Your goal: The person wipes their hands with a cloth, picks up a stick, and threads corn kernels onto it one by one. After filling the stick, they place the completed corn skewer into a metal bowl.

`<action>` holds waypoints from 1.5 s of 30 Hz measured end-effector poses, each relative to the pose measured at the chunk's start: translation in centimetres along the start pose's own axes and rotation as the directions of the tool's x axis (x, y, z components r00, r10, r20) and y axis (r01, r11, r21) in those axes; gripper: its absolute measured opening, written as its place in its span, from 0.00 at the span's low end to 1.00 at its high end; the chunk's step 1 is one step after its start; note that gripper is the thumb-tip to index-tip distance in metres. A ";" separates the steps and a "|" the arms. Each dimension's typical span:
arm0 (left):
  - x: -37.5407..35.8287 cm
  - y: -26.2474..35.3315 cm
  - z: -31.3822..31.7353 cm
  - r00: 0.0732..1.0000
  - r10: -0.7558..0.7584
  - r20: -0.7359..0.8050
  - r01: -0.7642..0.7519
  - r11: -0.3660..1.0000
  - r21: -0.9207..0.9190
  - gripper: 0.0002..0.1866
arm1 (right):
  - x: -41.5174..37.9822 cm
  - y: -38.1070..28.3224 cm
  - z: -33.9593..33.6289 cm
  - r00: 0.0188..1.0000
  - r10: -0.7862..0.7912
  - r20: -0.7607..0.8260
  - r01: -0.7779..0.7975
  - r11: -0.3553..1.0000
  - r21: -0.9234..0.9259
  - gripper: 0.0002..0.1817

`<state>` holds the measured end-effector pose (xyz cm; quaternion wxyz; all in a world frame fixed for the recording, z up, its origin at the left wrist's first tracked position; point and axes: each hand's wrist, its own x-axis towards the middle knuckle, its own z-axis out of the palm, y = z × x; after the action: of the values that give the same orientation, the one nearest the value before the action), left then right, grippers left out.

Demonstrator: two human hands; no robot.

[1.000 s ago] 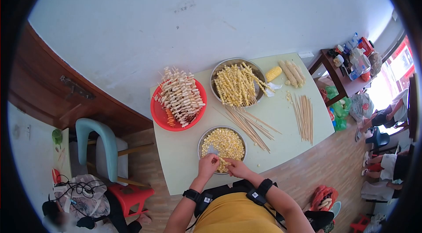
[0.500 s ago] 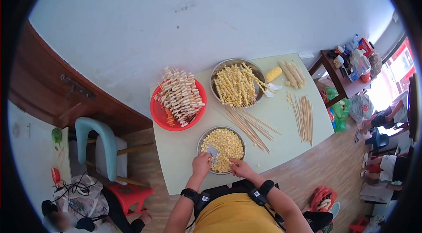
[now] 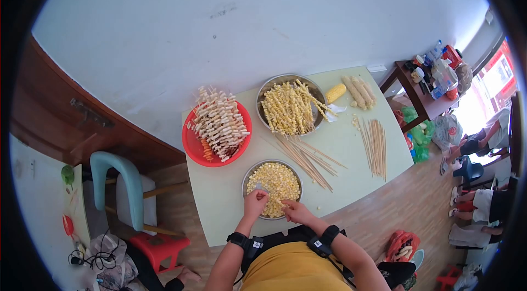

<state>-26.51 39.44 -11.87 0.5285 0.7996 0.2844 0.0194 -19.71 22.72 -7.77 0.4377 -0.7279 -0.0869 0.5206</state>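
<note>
So the corn kernels (image 3: 277, 178) fill the metal bowl (image 3: 245, 184) under and just past your left hand (image 3: 254, 204) and right hand (image 3: 297, 212). Your left's curled over the near-left edge, your right's bent in over the near-right; can't tell if either's pinching anything. Loose wooden sticks (image 3: 305, 160) lie beyond your right hand, and the red basin (image 3: 190, 144) sits past your left.

A pale table (image 3: 219, 197) bears a red basin (image 3: 193, 151) and two metal bowls (image 3: 277, 79). Sticks (image 3: 376, 148) and corncobs (image 3: 359, 93) lie beside them
</note>
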 end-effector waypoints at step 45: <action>-2.8 2.5 -2.5 0.988 0.130 -0.086 -0.131 0.991 -0.009 0.05 | 0.8 -1.5 1.3 0.970 0.034 0.239 -0.065 0.990 0.123 0.25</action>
<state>-28.59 39.51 -7.87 0.5194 0.8110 0.2537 0.0903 -19.94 24.83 -7.32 0.4576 -0.6325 -0.0860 0.6189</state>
